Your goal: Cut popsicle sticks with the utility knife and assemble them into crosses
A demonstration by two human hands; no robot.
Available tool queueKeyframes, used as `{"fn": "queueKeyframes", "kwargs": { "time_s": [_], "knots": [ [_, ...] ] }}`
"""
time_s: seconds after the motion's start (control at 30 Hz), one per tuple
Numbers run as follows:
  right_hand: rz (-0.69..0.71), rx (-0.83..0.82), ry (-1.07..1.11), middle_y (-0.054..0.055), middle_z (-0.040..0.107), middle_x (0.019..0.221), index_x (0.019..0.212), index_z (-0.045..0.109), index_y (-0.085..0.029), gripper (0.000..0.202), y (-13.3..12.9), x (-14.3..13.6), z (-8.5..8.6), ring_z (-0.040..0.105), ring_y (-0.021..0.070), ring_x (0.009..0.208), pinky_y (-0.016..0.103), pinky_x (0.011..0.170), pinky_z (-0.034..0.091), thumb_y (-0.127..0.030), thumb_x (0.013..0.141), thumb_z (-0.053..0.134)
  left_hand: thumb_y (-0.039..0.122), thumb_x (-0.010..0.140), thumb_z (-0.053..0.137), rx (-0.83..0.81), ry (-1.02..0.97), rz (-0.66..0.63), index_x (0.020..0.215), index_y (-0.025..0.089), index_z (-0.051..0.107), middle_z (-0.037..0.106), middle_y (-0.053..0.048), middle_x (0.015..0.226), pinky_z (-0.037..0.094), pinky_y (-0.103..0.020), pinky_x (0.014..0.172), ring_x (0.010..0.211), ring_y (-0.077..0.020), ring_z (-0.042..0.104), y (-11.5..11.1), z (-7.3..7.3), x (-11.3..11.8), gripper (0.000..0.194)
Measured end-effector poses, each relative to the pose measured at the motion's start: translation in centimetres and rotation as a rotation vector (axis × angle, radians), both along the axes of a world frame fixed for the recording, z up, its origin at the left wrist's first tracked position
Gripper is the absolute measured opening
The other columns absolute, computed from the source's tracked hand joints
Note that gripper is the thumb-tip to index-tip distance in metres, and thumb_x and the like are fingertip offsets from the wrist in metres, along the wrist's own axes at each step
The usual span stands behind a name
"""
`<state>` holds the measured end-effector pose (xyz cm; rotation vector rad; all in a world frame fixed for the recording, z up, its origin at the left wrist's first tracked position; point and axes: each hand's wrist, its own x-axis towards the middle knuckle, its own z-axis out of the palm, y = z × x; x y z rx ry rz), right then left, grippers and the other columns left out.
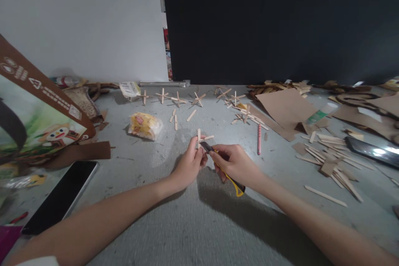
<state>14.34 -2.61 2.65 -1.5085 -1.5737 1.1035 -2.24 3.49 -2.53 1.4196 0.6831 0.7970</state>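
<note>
My left hand (189, 162) is closed on a small cross made of wooden craft sticks (199, 134), whose arms stick up and out past my fingers. In my right hand (233, 160) is a yellow and black utility knife (239, 190). Its tip lies against or just over the middle of the stick cross; contact cannot be made out. Just beyond my hands lie a few loose short stick pieces (191, 115). Farther back, several similar stick crosses (162, 96) stand in a row along the table's far side.
A yellow plastic packet (144, 126) lies left of centre. At left are a phone (62, 195) and a printed paper bag (46, 112). To the right are a pink pen-like stick (259, 139), cardboard (283, 110), a glue stick (322, 113), piled craft sticks (339, 174) and a dark shiny object (374, 152).
</note>
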Motion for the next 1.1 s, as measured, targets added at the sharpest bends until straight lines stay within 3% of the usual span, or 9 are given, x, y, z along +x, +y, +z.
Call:
{"fn": "queueKeyframes", "kwargs": {
  "time_s": [0.5, 0.6, 0.8, 1.1],
  "knots": [
    [-0.039, 0.03, -0.122, -0.004, 0.058, 0.052, 0.068, 0.054, -0.023, 0.029, -1.0, -0.7, 1.4, 0.057, 0.0111, 0.034, 0.02, 0.039, 0.042, -0.032, 0.094, 0.048, 0.035, 0.109, 0.036, 0.196, 0.243, 0.02, 0.152, 0.021, 0.043, 0.051, 0.005, 0.069, 0.037, -0.028, 0.065, 0.063, -0.0146, 0.047, -0.2, 0.1, -0.1, 0.045],
    [-0.034, -0.009, -0.053, -0.003, 0.059, 0.053, 0.069, 0.056, -0.022, 0.028, -0.8, -0.6, 1.4, 0.056, 0.0108, 0.035, 0.02, 0.039, 0.044, -0.033, 0.094, 0.049, 0.039, 0.109, 0.038, 0.174, 0.211, 0.005, 0.15, 0.022, 0.045, 0.05, 0.005, 0.069, 0.037, -0.028, 0.064, 0.063, -0.0145, 0.046, -0.1, 0.1, -0.1, 0.045],
    [-0.041, -0.091, 0.107, -0.004, 0.06, 0.054, 0.068, 0.053, -0.023, 0.03, -0.3, -0.4, 1.1, 0.053, 0.0107, 0.035, 0.022, 0.036, 0.043, -0.041, 0.092, 0.054, 0.056, 0.107, 0.043, -0.023, 0.019, -0.032, 0.149, 0.02, 0.048, 0.049, 0.005, 0.072, 0.033, -0.026, 0.059, 0.063, -0.0126, 0.044, 0.1, -0.5, 0.0, 0.055],
    [-0.047, -0.122, 0.288, -0.004, 0.059, 0.054, 0.072, 0.06, -0.022, 0.031, 0.1, -0.6, -0.1, 0.052, 0.0105, 0.036, 0.022, 0.037, 0.043, -0.049, 0.088, 0.06, 0.055, 0.107, 0.042, 0.0, 0.014, -0.029, 0.151, 0.015, 0.049, 0.042, 0.009, 0.059, 0.029, -0.027, 0.057, 0.055, -0.013, 0.036, 0.5, -0.2, -0.2, 0.06]
  ]
}}
